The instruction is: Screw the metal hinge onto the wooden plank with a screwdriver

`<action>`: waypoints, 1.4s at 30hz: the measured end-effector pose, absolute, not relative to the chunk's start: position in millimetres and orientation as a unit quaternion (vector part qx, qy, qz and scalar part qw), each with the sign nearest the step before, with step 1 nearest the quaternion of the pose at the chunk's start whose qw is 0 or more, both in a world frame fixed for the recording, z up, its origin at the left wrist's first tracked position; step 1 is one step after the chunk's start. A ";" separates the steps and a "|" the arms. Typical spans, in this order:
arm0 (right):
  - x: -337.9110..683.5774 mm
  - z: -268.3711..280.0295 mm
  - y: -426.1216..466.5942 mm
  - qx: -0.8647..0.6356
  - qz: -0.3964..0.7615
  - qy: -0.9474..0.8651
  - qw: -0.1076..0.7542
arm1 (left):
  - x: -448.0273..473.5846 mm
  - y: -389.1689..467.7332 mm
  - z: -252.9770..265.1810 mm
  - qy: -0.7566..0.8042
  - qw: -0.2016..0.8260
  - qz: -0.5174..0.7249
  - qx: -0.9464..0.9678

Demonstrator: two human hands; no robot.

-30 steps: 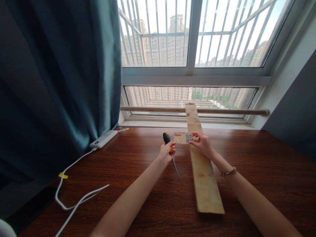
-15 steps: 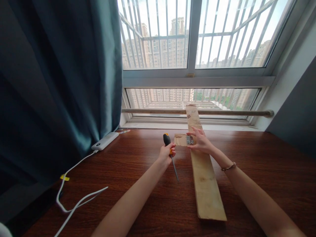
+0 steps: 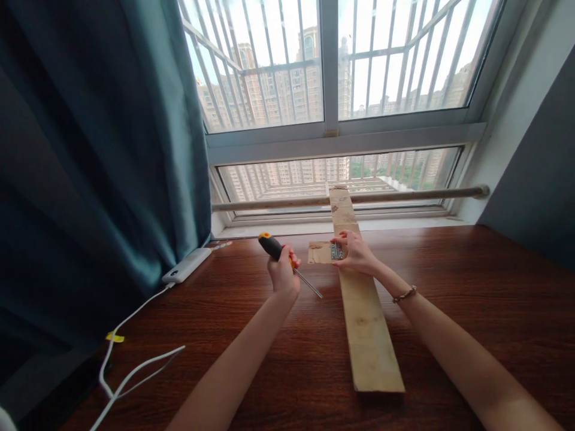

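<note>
My left hand (image 3: 284, 272) is closed around the handle of a black and yellow screwdriver (image 3: 271, 246), whose metal shaft slants down to the right, above the table. A metal hinge (image 3: 336, 251) lies across a short wooden piece (image 3: 318, 252) and a long wooden board (image 3: 371, 323). My right hand (image 3: 356, 254) grips the hinge between thumb and fingers, at its near and far edges. The fingers partly cover the hinge's right side. The long board runs from the near table area toward the window, its far end beyond the table's back edge.
A white power bank (image 3: 187, 266) with a white cable (image 3: 135, 317) lies on the left by the dark curtain (image 3: 135, 149). At the back, a horizontal rail (image 3: 413, 195) crosses in front of the window. The brown table (image 3: 471, 299) extends to the right.
My left hand has moved left and tilted the screwdriver, so its tip points more to the right. My right hand stays at the hinge. The whole view has shifted slightly.
</note>
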State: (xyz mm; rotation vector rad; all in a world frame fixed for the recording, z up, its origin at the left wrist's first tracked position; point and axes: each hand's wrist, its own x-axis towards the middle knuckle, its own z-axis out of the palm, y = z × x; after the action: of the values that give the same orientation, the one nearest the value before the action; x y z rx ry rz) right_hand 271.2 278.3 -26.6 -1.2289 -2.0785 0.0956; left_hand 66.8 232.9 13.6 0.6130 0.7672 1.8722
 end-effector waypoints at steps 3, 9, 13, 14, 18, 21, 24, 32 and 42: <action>270.1 -27.6 278.8 -0.482 0.026 -0.801 0.353 | 66.5 233.2 54.2 0.227 0.441 0.823 0.277; 268.3 -25.8 276.2 -0.476 0.027 -0.804 0.356 | 90.9 240.5 92.6 0.181 0.405 0.846 0.295; 267.7 -23.8 273.3 -0.480 0.025 -0.804 0.350 | 107.1 250.0 86.8 0.154 0.430 0.839 0.295; 267.7 -23.5 272.8 -0.482 0.025 -0.803 0.348 | 109.0 251.9 84.6 0.147 0.441 0.835 0.295; 267.5 -22.7 272.2 -0.488 0.033 -0.798 0.352 | 109.9 255.1 78.5 0.133 0.452 0.830 0.298; 267.2 -22.5 272.3 -0.485 0.038 -0.797 0.358 | 107.3 254.5 77.2 0.133 0.442 0.834 0.302; 266.7 -21.7 271.3 -0.485 0.039 -0.796 0.361 | 106.4 253.1 76.5 0.144 0.442 0.834 0.297; 265.4 -17.8 267.8 -0.492 0.035 -0.795 0.352 | 117.8 249.6 70.9 0.161 0.455 0.821 0.305; 266.3 -19.1 270.3 -0.497 0.039 -0.793 0.350 | 119.8 250.9 67.2 0.145 0.454 0.826 0.301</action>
State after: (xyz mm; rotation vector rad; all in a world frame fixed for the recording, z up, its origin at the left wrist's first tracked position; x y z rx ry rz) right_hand 266.3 270.3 -19.1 -1.2881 -2.0547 0.1002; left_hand 119.8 250.9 67.2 0.7419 0.3587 2.0398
